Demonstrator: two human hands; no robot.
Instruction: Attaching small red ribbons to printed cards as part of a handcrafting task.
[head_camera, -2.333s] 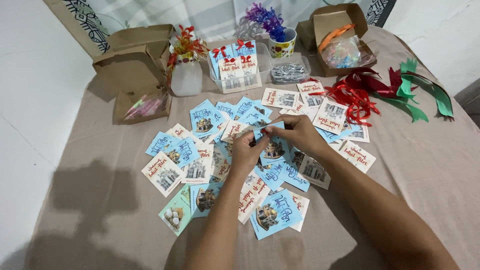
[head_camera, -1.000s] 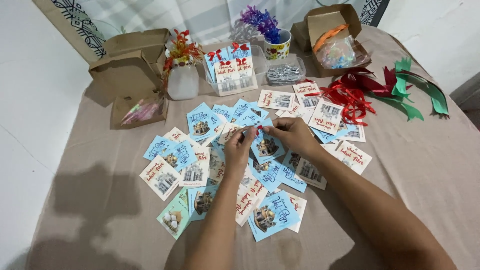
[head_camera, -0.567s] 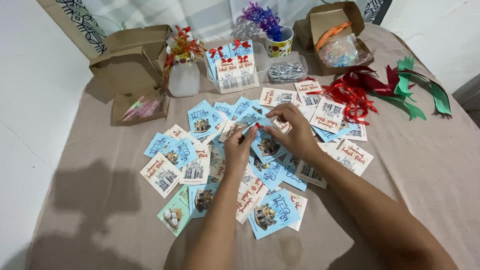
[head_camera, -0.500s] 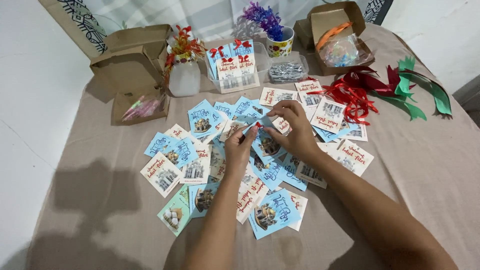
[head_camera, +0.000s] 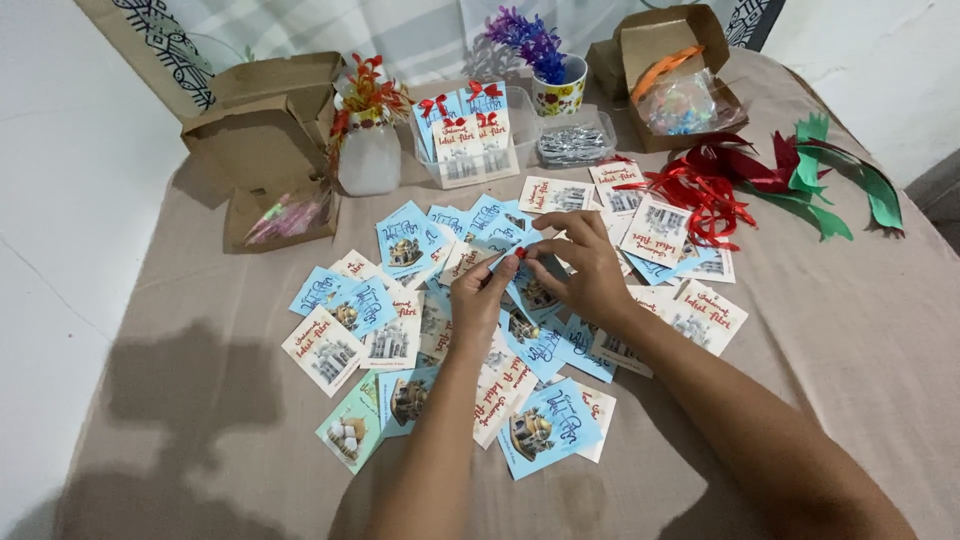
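Two hands meet over my card pile: left hand (head_camera: 478, 300) and right hand (head_camera: 580, 268) both pinch shut on one small red bow (head_camera: 520, 253), dead centre between fingertips.

Small red item (head_camera: 520, 253) pinched between fingertips of left hand (head_camera: 480, 300) and right hand (head_camera: 585, 270): too small to identify. Blue card (head_camera: 530, 292) beneath both hands mostly covered; its picture cannot be made out. Several scattered cards (head_camera: 500, 385) hidden under the forearms. Contents of clear tub (head_camera: 573, 145): silvery, shape unresolved. Contents of plastic bag (head_camera: 680, 105) in open cardboard box (head_camera: 660, 45): blurred colours only. Both arms cut off by bottom edge. Table's (head_camera: 850, 330) near and right sides run out of view.
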